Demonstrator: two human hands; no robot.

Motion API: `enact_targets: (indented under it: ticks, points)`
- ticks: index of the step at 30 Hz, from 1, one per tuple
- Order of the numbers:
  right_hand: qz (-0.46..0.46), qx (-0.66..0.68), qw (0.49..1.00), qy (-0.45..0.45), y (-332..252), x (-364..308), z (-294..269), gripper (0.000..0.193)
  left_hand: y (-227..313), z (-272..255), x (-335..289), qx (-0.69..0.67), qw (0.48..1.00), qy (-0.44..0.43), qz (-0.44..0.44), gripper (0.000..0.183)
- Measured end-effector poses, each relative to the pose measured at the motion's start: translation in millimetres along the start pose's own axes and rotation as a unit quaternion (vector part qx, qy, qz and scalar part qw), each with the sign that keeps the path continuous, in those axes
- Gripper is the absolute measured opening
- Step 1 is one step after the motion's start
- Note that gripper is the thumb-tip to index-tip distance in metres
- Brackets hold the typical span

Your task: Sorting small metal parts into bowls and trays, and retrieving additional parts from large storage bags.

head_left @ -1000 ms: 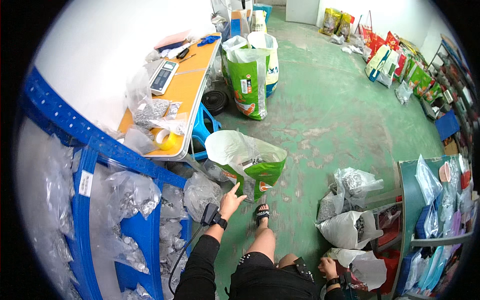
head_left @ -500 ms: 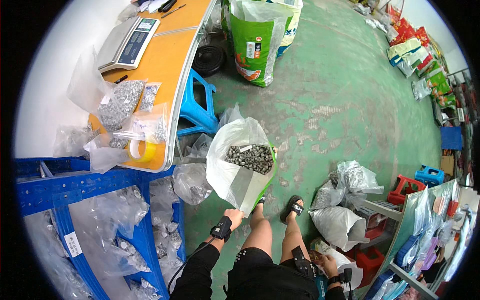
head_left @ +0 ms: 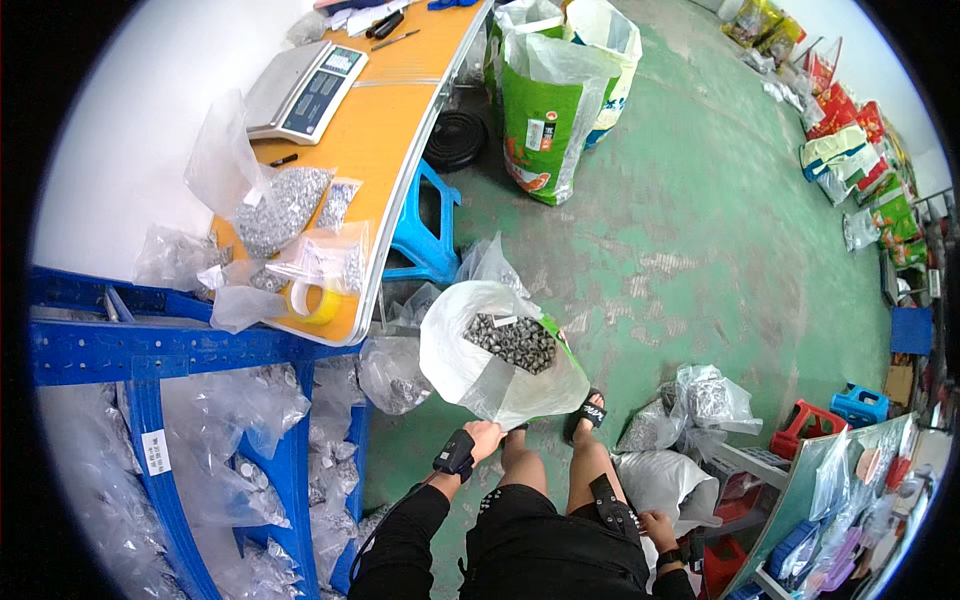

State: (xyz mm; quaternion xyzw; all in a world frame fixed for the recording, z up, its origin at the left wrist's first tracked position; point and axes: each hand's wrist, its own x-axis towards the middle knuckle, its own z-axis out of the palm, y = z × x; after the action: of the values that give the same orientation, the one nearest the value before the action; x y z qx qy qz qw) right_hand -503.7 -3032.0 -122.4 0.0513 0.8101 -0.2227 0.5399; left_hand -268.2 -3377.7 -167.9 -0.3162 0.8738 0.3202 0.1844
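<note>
My left hand [head_left: 482, 438], with fingers closed, grips the near rim of a white-lined woven bag [head_left: 462, 385] with green outside. Dark, shiny small metal parts [head_left: 520, 346] and a white slip of paper lie inside the wide mouth. Whether the bag's base rests on the floor is hidden. Down beside my right thigh is my right hand [head_left: 658, 532], close to a black strap [head_left: 612, 505]; its fingers are small and partly hidden, so their grip cannot be made out. A white sack [head_left: 665, 485] lies on the floor just beyond that hand.
At the left, an orange table [head_left: 400, 100] carries a scale [head_left: 310, 90], bagged metal parts [head_left: 282, 210] and a tape roll [head_left: 315, 303]. A blue rack [head_left: 200, 350] adjoins it. A blue stool [head_left: 425, 230] and green sack [head_left: 540, 130] stand beyond; a red stool [head_left: 805, 425] is right.
The view has shifted, with the table and sacks now farther right in the picture. My left hand still holds the bag, whose mouth has tilted and spread nearer. My right hand stays beside the thigh.
</note>
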Motion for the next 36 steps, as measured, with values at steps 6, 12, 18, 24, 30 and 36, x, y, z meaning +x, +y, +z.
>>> enact_targets:
  ticks: [6, 12, 18, 24, 30, 36]
  points:
    - [-0.016, -0.004, 0.999, 0.042, -7.8, 26.7, -39.3, 0.017, 84.7, -71.4, 39.2, -0.157, 0.978, 0.117, 0.074, 0.028]
    - [-0.221, 0.168, 0.961, -0.006, -131.7, 16.5, -126.5, 0.016, 169.2, -78.4, 152.2, -0.267, 0.963, -0.036, 0.010, 0.035]
    - [-0.397, -0.004, 0.867, -0.301, -300.5, -60.8, -280.4, 0.011, 251.4, -161.9, 270.5, -0.189, 0.975, -0.004, 0.117, 0.035]
    - [-0.337, 0.047, 0.816, -0.467, -410.6, 16.2, -353.5, 0.043, 211.1, -225.2, 387.4, -0.096, 0.992, 0.080, 0.002, 0.032]
    - [-0.336, 0.078, 0.812, -0.471, -581.4, 81.3, -388.2, 0.047, 179.0, -313.0, 506.9, -0.136, 0.982, 0.108, -0.075, 0.033]
    - [-0.467, -0.058, 0.800, -0.373, -752.4, 106.7, -432.1, 0.045, 225.4, -444.8, 667.0, -0.222, 0.957, 0.175, 0.058, 0.033]
